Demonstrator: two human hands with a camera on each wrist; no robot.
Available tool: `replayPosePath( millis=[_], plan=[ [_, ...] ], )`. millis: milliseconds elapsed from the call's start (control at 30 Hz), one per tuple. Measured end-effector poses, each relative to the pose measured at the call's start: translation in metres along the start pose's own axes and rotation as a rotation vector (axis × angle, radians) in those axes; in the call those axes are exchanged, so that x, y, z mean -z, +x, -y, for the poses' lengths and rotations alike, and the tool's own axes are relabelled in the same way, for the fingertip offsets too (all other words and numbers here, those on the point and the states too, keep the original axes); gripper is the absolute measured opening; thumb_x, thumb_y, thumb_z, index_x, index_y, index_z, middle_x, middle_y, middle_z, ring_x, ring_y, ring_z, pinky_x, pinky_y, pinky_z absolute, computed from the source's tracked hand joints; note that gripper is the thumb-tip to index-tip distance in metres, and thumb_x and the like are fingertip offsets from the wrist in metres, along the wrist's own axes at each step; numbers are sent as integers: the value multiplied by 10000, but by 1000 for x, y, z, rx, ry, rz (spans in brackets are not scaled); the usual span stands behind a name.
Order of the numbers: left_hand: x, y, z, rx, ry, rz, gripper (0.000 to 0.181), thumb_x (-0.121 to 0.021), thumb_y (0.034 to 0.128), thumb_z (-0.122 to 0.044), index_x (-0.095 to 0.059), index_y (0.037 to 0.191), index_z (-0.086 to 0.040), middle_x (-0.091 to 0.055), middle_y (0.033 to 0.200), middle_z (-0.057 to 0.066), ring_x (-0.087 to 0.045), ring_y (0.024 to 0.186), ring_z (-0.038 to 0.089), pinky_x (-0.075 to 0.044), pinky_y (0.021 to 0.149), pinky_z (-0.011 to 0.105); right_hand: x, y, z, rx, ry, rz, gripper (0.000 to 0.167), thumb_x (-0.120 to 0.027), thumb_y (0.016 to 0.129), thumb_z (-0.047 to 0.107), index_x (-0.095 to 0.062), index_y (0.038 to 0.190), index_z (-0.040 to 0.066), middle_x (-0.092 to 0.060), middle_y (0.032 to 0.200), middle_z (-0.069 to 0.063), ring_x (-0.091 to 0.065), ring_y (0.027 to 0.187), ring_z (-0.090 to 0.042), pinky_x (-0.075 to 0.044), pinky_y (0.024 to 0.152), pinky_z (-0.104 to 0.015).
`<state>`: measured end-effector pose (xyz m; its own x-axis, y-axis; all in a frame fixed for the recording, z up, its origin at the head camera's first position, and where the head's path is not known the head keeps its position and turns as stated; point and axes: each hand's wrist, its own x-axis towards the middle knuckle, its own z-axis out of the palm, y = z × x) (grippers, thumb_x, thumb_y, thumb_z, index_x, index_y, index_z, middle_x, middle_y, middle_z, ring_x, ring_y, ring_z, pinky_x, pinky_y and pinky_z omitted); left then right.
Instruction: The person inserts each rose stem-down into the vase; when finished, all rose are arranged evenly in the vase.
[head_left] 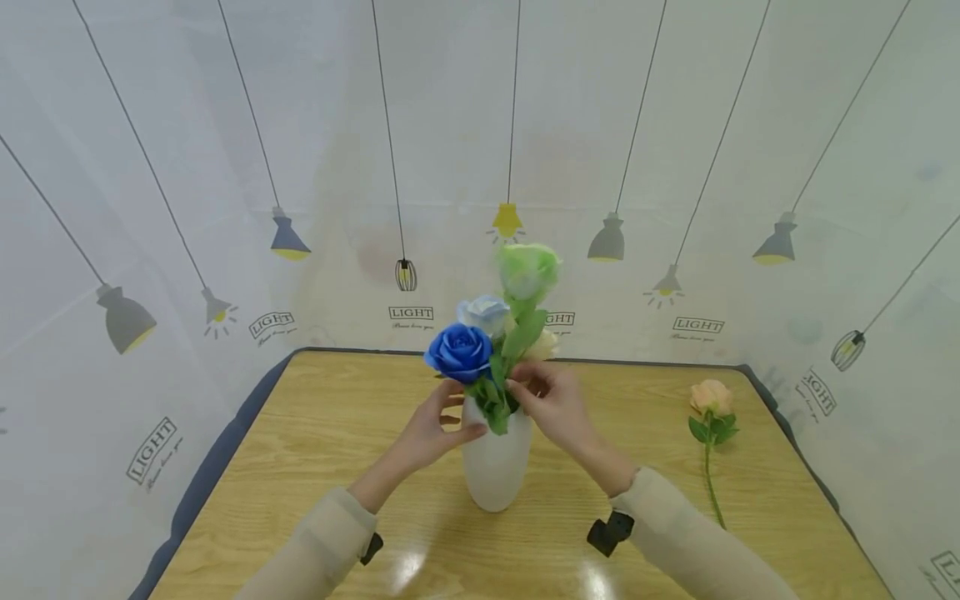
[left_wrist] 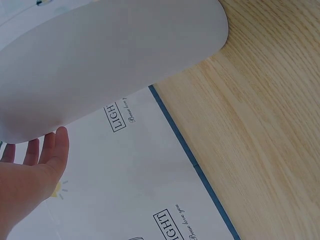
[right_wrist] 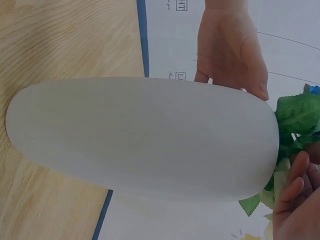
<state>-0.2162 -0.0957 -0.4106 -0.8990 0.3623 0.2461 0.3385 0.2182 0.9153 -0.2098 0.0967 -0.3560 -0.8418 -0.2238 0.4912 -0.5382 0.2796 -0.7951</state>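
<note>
While I watch from my remote stn., the vase [head_left: 495,467] stands upright on the desk [head_left: 337,417], mid-view, w/ the L hand [head_left: 435,429] curved lightly round its side just below the rim & the R hand [head_left: 555,404] pinching the stem of the green flower [head_left: 528,271] at the mouth; leaves [right_wrist: 299,112] partly hide the exact finger contact. The green flower rises above the blue flower [head_left: 459,352], pale blue flower [head_left: 486,314] & cream flower [head_left: 545,343].

Handling, I'd guess: flowers v. light, petals soft & easily crushed, stems fairly stiff but bendable, so I'd hold low on the stem, never by the head. Vase looks smooth, poss. slippery, prob. fragile; its base narrows, so I'd brace the wide upper part, as L does, w/o squeezing. The peach flower [head_left: 712,398] lies apart on the desk, to the R; its bare lower stem is the best grip pt.
</note>
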Motion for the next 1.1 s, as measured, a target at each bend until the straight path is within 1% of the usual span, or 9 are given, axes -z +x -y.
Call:
replayPosePath(
  millis=[100,200,400,533,667,733,867,967,1100],
  plan=[
    [-1,3,12,-3,4,-6,611,-700,762,-110,-374,1272,-33,-426,1246,138,-431,1091,345,-395,833,516,-2,-2,-4,23,-18,5,34,-592,789,-80,-607,818,-90,-585,705,-140,-444,481,-145,-378,413,-200],
    [-2,6,24,4,26,-13,617,-710,756,-154,-380,1268,-58,-433,1241,110,-439,1093,313,-411,830,482,-3,-3,-5,20,-29,0,36,-593,784,-85,-612,815,-84,-585,710,-140,-446,499,-167,-375,429,-209],
    [-2,6,29,4,40,-27,624,-724,743,-221,-397,1257,-89,-450,1223,64,-455,1084,268,-430,821,439,-4,-6,-9,5,-32,-2,46,-601,782,-80,-621,822,-70,-587,714,-131,-454,533,-195,-371,459,-213],
    [-2,6,28,-5,32,-25,623,-723,743,-225,-398,1254,-80,-448,1226,80,-456,1082,286,-426,819,463,-2,-8,-12,-37,14,-20,77,-603,791,-64,-629,861,-79,-602,749,-146,-463,534,-157,-383,458,-197],
    [-2,5,27,-2,16,-26,619,-724,743,-209,-400,1255,-80,-446,1229,89,-451,1084,294,-412,826,491,3,-7,-11,-95,70,-106,118,-605,807,-24,-633,905,-83,-607,774,-153,-456,515,-92,-398,449,-192],
    [-2,5,28,7,13,-28,620,-726,741,-195,-401,1258,-88,-445,1231,81,-449,1088,285,-407,833,493,7,-4,-8,-90,90,-163,130,-608,814,-1,-635,916,-77,-612,779,-151,-452,506,-81,-399,445,-193],
    [-2,5,25,17,21,-27,611,-719,747,-158,-398,1259,-77,-442,1234,86,-445,1096,283,-406,839,484,16,7,2,-21,113,-236,138,-610,822,20,-639,924,-68,-619,781,-153,-440,494,-84,-384,436,-196],
    [-2,2,13,13,16,-23,593,-707,754,-111,-394,1251,-31,-440,1229,128,-439,1094,319,-405,836,492,20,15,10,1,126,-247,147,-612,823,33,-642,933,-60,-621,788,-153,-439,499,-105,-375,436,-200],
    [-1,-2,-4,15,9,-12,572,-689,765,-73,-384,1239,21,-433,1223,175,-431,1091,356,-398,837,503,22,22,19,-34,117,-222,167,-622,821,57,-640,941,-57,-618,816,-142,-485,580,-144,-389,478,-195]
  ],
)
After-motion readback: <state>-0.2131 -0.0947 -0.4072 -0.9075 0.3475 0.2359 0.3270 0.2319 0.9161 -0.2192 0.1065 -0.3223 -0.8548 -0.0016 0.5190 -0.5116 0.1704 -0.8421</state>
